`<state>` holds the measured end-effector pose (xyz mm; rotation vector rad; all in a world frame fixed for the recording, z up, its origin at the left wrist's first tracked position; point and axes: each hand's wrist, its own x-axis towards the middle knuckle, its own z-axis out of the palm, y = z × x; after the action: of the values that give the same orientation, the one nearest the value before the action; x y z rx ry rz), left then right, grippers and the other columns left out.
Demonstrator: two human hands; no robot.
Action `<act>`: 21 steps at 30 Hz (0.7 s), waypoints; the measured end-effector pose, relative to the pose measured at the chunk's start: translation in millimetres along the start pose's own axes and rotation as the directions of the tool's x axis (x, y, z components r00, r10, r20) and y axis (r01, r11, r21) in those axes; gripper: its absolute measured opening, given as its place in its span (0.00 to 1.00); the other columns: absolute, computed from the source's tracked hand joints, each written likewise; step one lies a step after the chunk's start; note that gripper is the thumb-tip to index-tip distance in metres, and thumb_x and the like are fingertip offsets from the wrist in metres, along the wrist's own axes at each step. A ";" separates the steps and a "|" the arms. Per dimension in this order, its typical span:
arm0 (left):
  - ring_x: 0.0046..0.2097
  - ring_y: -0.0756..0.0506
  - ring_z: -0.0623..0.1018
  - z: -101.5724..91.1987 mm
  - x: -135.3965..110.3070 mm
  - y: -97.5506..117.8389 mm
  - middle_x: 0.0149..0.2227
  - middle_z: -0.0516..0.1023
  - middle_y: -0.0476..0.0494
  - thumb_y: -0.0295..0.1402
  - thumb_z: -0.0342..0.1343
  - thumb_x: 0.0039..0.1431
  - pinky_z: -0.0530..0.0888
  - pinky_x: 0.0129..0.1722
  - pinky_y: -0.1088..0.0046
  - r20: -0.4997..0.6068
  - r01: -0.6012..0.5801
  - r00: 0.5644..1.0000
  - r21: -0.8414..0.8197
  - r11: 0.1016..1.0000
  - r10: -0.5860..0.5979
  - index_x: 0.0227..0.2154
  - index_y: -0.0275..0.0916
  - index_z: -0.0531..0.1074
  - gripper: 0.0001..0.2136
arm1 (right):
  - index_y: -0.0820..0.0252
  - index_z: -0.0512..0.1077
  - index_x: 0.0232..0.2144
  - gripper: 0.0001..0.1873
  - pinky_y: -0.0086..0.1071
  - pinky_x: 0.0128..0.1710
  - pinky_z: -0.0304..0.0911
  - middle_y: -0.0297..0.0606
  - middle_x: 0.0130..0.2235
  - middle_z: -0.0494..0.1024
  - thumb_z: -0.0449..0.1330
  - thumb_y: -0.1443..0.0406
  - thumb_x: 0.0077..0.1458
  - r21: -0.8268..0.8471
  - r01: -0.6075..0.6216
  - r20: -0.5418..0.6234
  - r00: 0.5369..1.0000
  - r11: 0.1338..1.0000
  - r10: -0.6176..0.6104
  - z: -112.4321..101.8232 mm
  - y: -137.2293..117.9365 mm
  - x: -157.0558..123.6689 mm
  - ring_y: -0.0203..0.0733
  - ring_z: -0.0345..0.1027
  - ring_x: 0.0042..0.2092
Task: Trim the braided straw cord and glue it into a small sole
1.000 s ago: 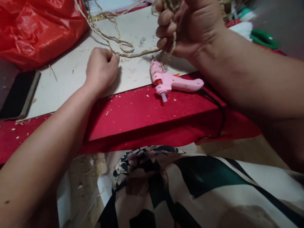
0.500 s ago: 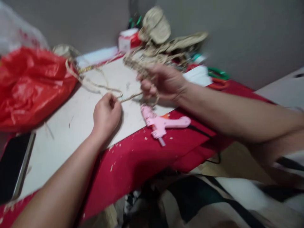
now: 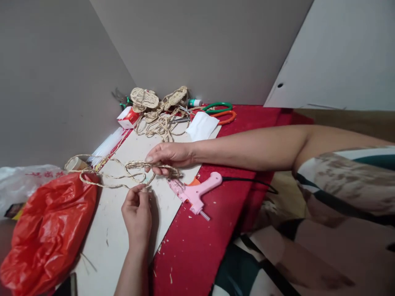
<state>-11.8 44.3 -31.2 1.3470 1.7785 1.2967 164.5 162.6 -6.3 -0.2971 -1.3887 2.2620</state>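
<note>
A braided straw rope (image 3: 123, 168) lies in loops on a pale board (image 3: 114, 230). My left hand (image 3: 137, 213) rests on the board and pinches one end of the rope between thumb and fingers. My right hand (image 3: 168, 158), stretched out from the right, is closed round the rope a little farther along, just above the board. A pink glue gun (image 3: 197, 191) lies on the red cloth (image 3: 200, 246) right beside my right hand, its black cord running off to the right.
A red plastic bag (image 3: 46, 234) bulges at the left. At the back stand woven straw pieces (image 3: 145, 98), a tangle of rope, a small red-and-white box (image 3: 128, 118), a white sheet (image 3: 202, 125) and green and orange scissors (image 3: 220, 112). Grey walls enclose the corner.
The view has lifted, showing the back of the table. My right hand has come down from high up to the board, still gripping the rope. My left hand stays pinched on the rope's end.
</note>
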 end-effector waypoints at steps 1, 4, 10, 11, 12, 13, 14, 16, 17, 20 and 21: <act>0.22 0.50 0.65 -0.5 -0.8 0.8 0.22 0.68 0.52 0.40 0.57 0.54 0.63 0.22 0.74 0.007 0.010 1.000 -0.025 1.000 -0.010 0.32 0.44 0.73 0.06 | 0.68 0.74 0.30 0.10 0.20 0.17 0.60 0.33 0.21 0.74 0.61 0.63 0.52 0.005 -0.001 0.008 1.000 1.000 0.001 -0.3 -0.6 0.2 0.27 0.64 0.17; 0.22 0.52 0.63 -2.3 -3.6 2.5 0.21 0.67 0.53 0.39 0.58 0.55 0.61 0.22 0.75 0.023 0.029 0.999 -0.101 0.994 -0.027 0.33 0.44 0.73 0.06 | 0.69 0.74 0.31 0.10 0.20 0.16 0.59 0.34 0.20 0.74 0.60 0.64 0.53 0.004 -0.006 0.028 1.000 1.000 0.006 0.4 -1.1 0.7 0.28 0.64 0.17; 0.21 0.55 0.64 -4.2 -6.5 6.1 0.22 0.70 0.52 0.37 0.62 0.52 0.61 0.23 0.79 0.002 0.029 1.000 -0.238 0.971 -0.029 0.33 0.39 0.74 0.08 | 0.69 0.72 0.30 0.12 0.20 0.16 0.56 0.32 0.20 0.73 0.62 0.62 0.50 -0.125 0.053 -0.006 0.999 0.991 -0.054 4.1 2.8 3.3 0.27 0.61 0.17; 0.21 0.55 0.64 -4.3 -7.2 6.5 0.23 0.71 0.52 0.37 0.62 0.52 0.62 0.23 0.79 0.002 0.029 1.000 -0.261 0.965 -0.030 0.33 0.38 0.74 0.09 | 0.69 0.72 0.30 0.12 0.20 0.16 0.55 0.32 0.20 0.73 0.62 0.62 0.50 -0.187 0.081 -0.024 0.996 0.979 -0.087 4.6 3.4 3.4 0.26 0.61 0.17; 0.22 0.55 0.65 -4.4 -8.1 6.7 0.23 0.71 0.51 0.37 0.62 0.52 0.62 0.23 0.79 0.008 0.033 0.999 -0.277 0.960 -0.032 0.33 0.37 0.74 0.09 | 0.69 0.72 0.30 0.12 0.20 0.17 0.55 0.31 0.21 0.73 0.62 0.62 0.50 -0.261 0.115 -0.043 0.990 0.958 -0.131 5.1 3.9 3.3 0.26 0.60 0.18; 0.22 0.55 0.66 -4.6 -9.3 6.5 0.24 0.72 0.51 0.37 0.62 0.52 0.63 0.24 0.79 0.019 0.038 0.999 -0.284 0.958 -0.034 0.34 0.37 0.74 0.10 | 0.68 0.71 0.30 0.11 0.21 0.18 0.55 0.31 0.21 0.72 0.61 0.62 0.50 -0.344 0.155 -0.059 0.981 0.926 -0.186 5.5 4.3 3.0 0.26 0.60 0.18; 0.23 0.55 0.67 -4.9 -10.7 5.9 0.24 0.72 0.51 0.37 0.62 0.53 0.64 0.25 0.79 0.028 0.041 0.999 -0.284 0.958 -0.035 0.34 0.37 0.74 0.10 | 0.68 0.71 0.29 0.11 0.21 0.20 0.56 0.30 0.21 0.72 0.61 0.62 0.51 -0.437 0.200 -0.067 0.965 0.877 -0.253 5.9 4.6 2.5 0.26 0.59 0.19; 0.24 0.55 0.68 -5.7 -13.6 3.8 0.24 0.72 0.50 0.37 0.61 0.54 0.65 0.26 0.79 0.038 0.043 0.999 -0.262 0.964 -0.034 0.35 0.37 0.74 0.10 | 0.68 0.72 0.29 0.09 0.23 0.23 0.57 0.31 0.22 0.71 0.59 0.64 0.51 -0.635 0.291 -0.038 0.914 0.716 -0.405 6.2 5.1 1.3 0.27 0.60 0.22; 0.24 0.54 0.68 -6.3 -14.7 2.3 0.23 0.72 0.50 0.37 0.61 0.54 0.65 0.27 0.79 0.037 0.043 0.999 -0.244 0.969 -0.035 0.36 0.37 0.74 0.10 | 0.68 0.72 0.29 0.09 0.23 0.25 0.56 0.31 0.22 0.71 0.59 0.64 0.52 -0.724 0.329 0.002 0.880 0.607 -0.476 6.3 5.5 0.8 0.28 0.60 0.23; 0.25 0.54 0.68 -8.8 -15.8 -1.7 0.23 0.72 0.50 0.38 0.61 0.55 0.66 0.28 0.79 0.023 0.063 0.998 -0.196 0.979 -0.059 0.37 0.37 0.75 0.11 | 0.66 0.75 0.31 0.10 0.25 0.29 0.55 0.33 0.25 0.73 0.58 0.64 0.53 -0.877 0.379 0.141 0.790 0.295 -0.596 7.4 7.0 0.2 0.30 0.60 0.26; 0.25 0.54 0.68 -10.1 -16.0 -2.3 0.24 0.73 0.50 0.38 0.61 0.54 0.66 0.28 0.79 0.017 0.070 0.998 -0.187 0.980 -0.069 0.37 0.37 0.75 0.11 | 0.65 0.75 0.33 0.10 0.25 0.30 0.55 0.34 0.26 0.75 0.58 0.63 0.54 -0.895 0.380 0.167 0.771 0.233 -0.615 8.3 7.6 0.4 0.30 0.62 0.27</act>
<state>-15.8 25.7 -31.4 1.1756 1.6363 1.3788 158.7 153.4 -9.2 -0.3396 -2.0795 0.7083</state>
